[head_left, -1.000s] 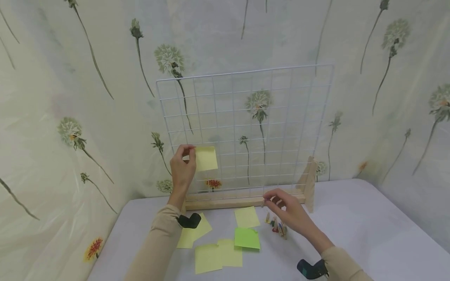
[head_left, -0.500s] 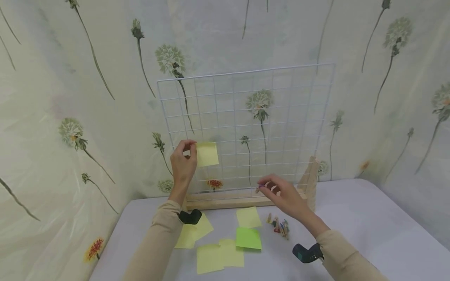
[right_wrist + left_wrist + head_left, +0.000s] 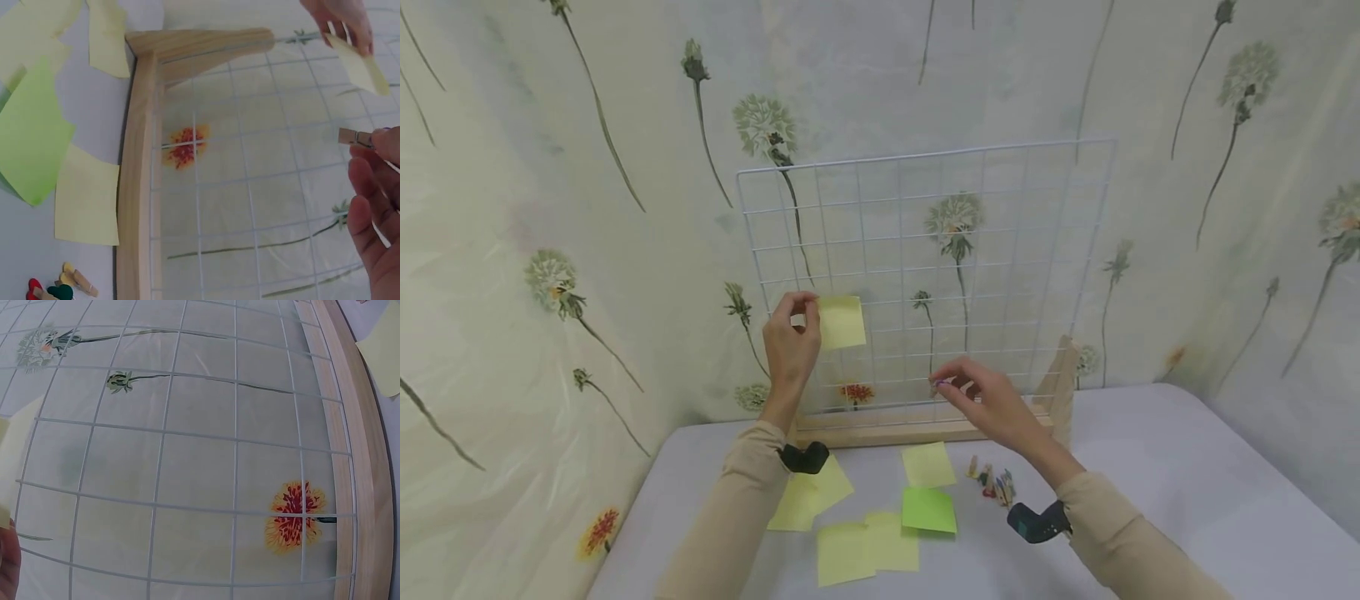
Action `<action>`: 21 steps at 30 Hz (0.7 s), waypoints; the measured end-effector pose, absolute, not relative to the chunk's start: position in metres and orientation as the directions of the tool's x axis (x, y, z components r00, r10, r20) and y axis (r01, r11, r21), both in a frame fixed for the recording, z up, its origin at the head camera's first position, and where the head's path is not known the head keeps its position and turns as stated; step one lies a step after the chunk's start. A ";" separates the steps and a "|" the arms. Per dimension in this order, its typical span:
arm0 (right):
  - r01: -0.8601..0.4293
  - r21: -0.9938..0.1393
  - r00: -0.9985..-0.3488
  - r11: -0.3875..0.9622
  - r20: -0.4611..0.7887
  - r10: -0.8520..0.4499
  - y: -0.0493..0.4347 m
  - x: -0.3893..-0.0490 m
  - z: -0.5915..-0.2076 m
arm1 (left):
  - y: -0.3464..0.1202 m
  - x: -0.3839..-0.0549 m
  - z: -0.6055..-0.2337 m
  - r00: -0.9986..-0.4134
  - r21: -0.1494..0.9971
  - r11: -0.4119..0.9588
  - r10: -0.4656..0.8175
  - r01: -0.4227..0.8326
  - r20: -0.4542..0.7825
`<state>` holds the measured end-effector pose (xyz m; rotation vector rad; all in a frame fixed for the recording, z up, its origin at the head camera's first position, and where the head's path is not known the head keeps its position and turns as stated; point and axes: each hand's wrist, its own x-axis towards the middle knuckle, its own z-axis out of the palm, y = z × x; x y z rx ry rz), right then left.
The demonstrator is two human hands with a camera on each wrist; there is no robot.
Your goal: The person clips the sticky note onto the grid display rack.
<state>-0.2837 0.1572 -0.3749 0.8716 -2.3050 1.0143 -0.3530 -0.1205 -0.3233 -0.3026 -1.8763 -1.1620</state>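
With thumb and fingertips, my left hand (image 3: 792, 342) pinches the left edge of a yellow sticky note (image 3: 842, 322) in front of the white wire grid (image 3: 925, 250). In the left wrist view only a slice of that note and a fingertip show, at the left edge. My right hand (image 3: 988, 400) pinches a small wooden clothespin (image 3: 355, 137), its tip pointing toward the note. The right wrist view shows a gap between clothespin and note. A purple bit peeks out by the right fingertips; the rest of the clothespin is covered by them.
Several yellow notes (image 3: 846, 553) and a green note (image 3: 928, 510) lie on the white table (image 3: 1150, 492). Small decorated clothespins (image 3: 996, 485) lie in a pile at the right. The grid stands in a wooden base (image 3: 887, 435), before a flowered curtain (image 3: 625, 125).
My right hand has moved up and left with the clothespin, toward the note. The left hand has raised the yellow note a little.
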 end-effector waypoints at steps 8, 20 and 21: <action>-0.685 -0.507 -0.718 0.523 0.593 -0.366 0.152 -0.285 -0.366 | -0.120 -0.356 -0.316 -0.564 0.587 0.529 -0.228 0.613 0.794; -0.716 -0.474 -0.681 0.512 0.636 -0.364 0.152 -0.286 -0.358 | -0.119 -0.359 -0.307 -0.546 0.568 0.535 -0.220 0.625 0.808; -0.717 -0.473 -0.680 0.513 0.638 -0.362 0.152 -0.286 -0.357 | -0.119 -0.359 -0.306 -0.544 0.565 0.535 -0.218 0.628 0.810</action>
